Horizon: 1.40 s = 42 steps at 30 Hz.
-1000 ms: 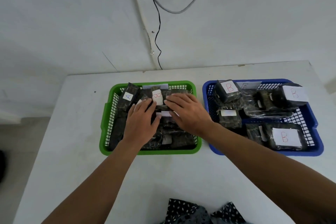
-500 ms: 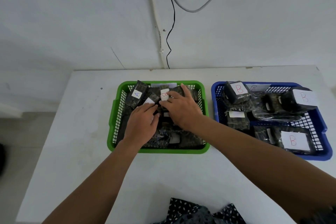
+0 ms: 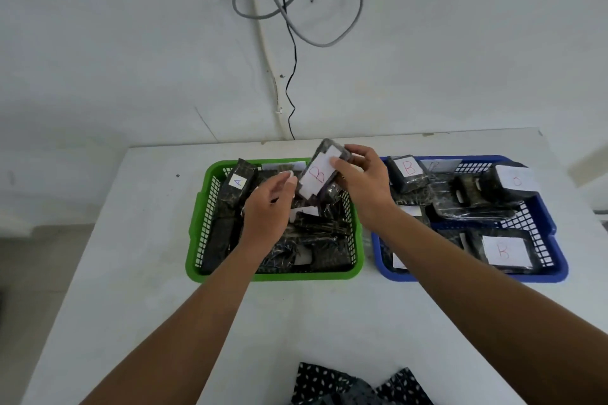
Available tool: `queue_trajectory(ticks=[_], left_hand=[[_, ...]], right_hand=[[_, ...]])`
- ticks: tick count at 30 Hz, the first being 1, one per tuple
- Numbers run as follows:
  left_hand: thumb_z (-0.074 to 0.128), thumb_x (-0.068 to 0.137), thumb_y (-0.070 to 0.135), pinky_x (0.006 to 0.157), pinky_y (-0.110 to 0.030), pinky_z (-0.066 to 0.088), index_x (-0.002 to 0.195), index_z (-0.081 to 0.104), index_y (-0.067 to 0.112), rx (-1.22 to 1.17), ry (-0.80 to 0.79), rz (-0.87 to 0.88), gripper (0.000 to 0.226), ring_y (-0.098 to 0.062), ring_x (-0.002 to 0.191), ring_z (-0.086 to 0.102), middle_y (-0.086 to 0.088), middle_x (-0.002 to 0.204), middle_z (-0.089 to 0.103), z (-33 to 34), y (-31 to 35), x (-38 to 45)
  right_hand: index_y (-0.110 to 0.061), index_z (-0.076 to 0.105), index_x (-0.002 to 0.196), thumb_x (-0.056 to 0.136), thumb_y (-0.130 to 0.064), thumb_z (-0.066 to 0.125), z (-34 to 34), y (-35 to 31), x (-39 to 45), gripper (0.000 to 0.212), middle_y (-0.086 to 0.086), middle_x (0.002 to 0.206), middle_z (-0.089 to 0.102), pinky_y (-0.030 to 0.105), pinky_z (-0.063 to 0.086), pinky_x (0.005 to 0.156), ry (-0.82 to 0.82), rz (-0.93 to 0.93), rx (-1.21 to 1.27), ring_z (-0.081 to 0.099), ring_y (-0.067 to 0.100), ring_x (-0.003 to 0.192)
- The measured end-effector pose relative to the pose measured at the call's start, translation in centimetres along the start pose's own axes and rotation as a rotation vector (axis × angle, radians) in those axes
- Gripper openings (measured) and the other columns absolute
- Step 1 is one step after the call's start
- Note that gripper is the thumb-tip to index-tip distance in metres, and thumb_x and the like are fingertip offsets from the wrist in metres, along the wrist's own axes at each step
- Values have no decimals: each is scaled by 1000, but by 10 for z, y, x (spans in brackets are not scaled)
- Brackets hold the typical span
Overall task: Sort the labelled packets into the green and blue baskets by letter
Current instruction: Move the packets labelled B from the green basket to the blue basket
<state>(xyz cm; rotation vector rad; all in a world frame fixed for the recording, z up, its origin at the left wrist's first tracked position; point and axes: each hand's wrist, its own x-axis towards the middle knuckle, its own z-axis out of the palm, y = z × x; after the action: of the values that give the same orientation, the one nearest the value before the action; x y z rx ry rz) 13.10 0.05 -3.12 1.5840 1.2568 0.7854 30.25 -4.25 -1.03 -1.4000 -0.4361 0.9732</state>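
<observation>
A dark packet with a white label marked B [image 3: 318, 174] is lifted above the back of the green basket [image 3: 197, 233]. My right hand [image 3: 362, 184] grips it at its upper right edge. My left hand [image 3: 268, 207] hovers beside its lower left corner with fingers apart, thumb close to the packet. A packet marked A [image 3: 237, 181] leans in the green basket's back left corner among several dark packets. The blue basket [image 3: 556, 260] to the right holds several packets, with B labels [image 3: 409, 168] showing.
Both baskets stand side by side on a white table [image 3: 131, 306] against a white wall. Grey and black cables [image 3: 289, 26] hang on the wall behind. A black spotted cloth [image 3: 345, 385] lies at the table's near edge.
My right hand has lifted the B packet out of the green basket's pile and tilted its label into view. My left hand has risen from the pile and opened.
</observation>
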Motion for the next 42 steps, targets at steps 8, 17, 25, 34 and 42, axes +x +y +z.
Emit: queue_trajectory(ticks=[8,17,25,34,42], left_hand=[[74,89,11,79,-31,62,117,71,11,-484,-133,-276,28,-14,99,73,-1,103,77,50,38,-9],[70,92,24,101,-34,53,133,64,20,-81,-305,-148,41,-10,113,65,3,126,69,126,43,-32],[46,105,28,123,-35,23,160,11,13,280,-267,-120,67,-22,151,23,-4,166,20,170,14,-74],[44,104,11,67,-23,42,159,16,16,399,-146,-119,61,-13,71,54,-9,87,59,177,-6,-85],[47,103,9,74,-21,42,157,22,12,429,-99,-93,60,-14,82,56,-13,104,66,181,-6,-85]], right_hand=[[-13,56,114,92,-3,67,-69,-6,-11,27,19,109,67,39,60,82,61,168,367,67,24,90],[-29,70,116,90,-14,73,-198,-22,-27,30,11,107,71,37,62,79,-75,33,-353,72,28,100],[-19,69,110,90,-16,73,-252,0,-37,21,10,107,69,39,63,76,-34,184,-461,71,24,97],[-23,68,118,89,-27,75,-240,46,-38,30,-4,104,69,33,57,88,-154,53,-827,65,15,98],[-19,60,136,96,-30,64,-232,58,-37,41,2,134,61,33,46,104,-206,-115,-1098,55,20,122]])
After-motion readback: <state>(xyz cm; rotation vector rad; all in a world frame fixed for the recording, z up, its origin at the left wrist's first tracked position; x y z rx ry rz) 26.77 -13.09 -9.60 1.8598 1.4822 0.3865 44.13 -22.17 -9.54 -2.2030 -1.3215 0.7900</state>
